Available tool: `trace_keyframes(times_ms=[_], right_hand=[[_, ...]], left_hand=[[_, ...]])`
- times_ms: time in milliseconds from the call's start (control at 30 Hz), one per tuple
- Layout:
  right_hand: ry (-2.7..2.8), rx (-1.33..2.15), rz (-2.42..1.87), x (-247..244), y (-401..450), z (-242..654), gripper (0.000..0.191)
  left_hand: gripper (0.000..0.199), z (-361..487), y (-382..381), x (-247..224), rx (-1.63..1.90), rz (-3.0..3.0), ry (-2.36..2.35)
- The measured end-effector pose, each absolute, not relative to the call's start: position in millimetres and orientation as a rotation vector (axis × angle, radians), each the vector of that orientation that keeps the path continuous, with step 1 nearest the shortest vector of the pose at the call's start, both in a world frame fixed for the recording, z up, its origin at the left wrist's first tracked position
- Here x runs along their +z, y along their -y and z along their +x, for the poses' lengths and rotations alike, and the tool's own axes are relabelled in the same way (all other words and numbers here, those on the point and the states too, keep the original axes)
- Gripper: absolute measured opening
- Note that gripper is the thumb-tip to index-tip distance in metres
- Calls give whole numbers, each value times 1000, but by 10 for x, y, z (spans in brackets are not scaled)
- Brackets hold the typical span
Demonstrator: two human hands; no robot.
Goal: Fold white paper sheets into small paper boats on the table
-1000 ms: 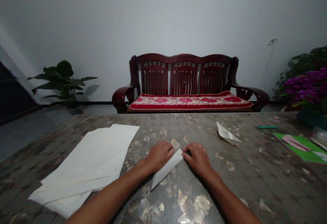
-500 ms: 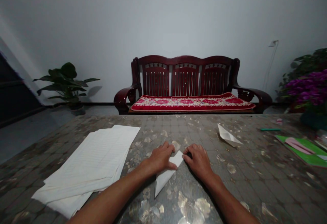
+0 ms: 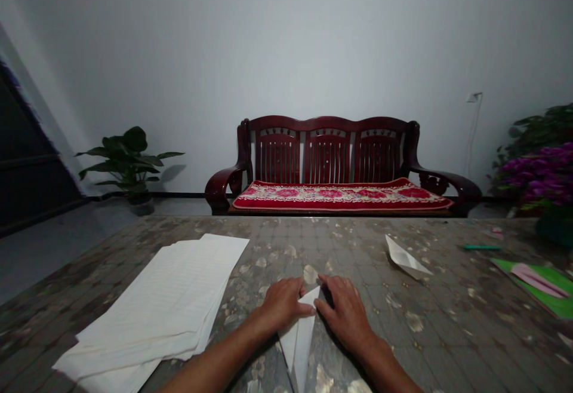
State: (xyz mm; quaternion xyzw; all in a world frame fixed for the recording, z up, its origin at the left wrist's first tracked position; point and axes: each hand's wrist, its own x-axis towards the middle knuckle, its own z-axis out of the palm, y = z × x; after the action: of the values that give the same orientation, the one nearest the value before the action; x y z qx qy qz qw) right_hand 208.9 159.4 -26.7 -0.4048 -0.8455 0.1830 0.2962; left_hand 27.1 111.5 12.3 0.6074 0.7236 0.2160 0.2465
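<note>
A narrow, pointed piece of folded white paper (image 3: 303,340) lies on the table in front of me, one tip facing away and the other toward me. My left hand (image 3: 286,306) holds it from the left, thumb across its upper part and the other fingers curled by its edge. On the other side, my right hand (image 3: 347,308) has its thumb against the right edge and its index finger by the far tip; its remaining fingers are bent over the tabletop. Part of the paper's upper left is covered by my left hand.
Printed white sheets (image 3: 156,297) are stacked at left. A folded paper boat (image 3: 406,258) sits right of my hands. Farther right are a green pen (image 3: 481,247), a green sheet (image 3: 559,304) with a pink paper piece (image 3: 537,279), and purple flowers (image 3: 541,172). A wooden bench (image 3: 326,124) stands beyond the table.
The folded paper has turned to point more directly at me and now shows a lengthwise fold. My right hand has come closer to my left. The view has tilted upward.
</note>
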Motion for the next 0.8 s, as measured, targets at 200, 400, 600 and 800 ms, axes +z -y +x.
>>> trace_keyframes(times_ms=[200, 400, 600, 800], right_hand=[[2119, 666, -1081, -331, -1658, 2104, 53], [2009, 978, -1048, -263, -1649, 2079, 58], [1862, 1200, -994, -245, -1654, 2033, 65], [1673, 1387, -1003, -301, -1726, 1957, 72]], left_hand=[[25, 210, -1281, -20, 982, 1256, -1822], [39, 217, -1361, -71, 1313, 1036, -1642], [45, 182, -1387, -74, 1542, 865, -1566], [47, 201, -1376, -99, 1597, 767, -1501]])
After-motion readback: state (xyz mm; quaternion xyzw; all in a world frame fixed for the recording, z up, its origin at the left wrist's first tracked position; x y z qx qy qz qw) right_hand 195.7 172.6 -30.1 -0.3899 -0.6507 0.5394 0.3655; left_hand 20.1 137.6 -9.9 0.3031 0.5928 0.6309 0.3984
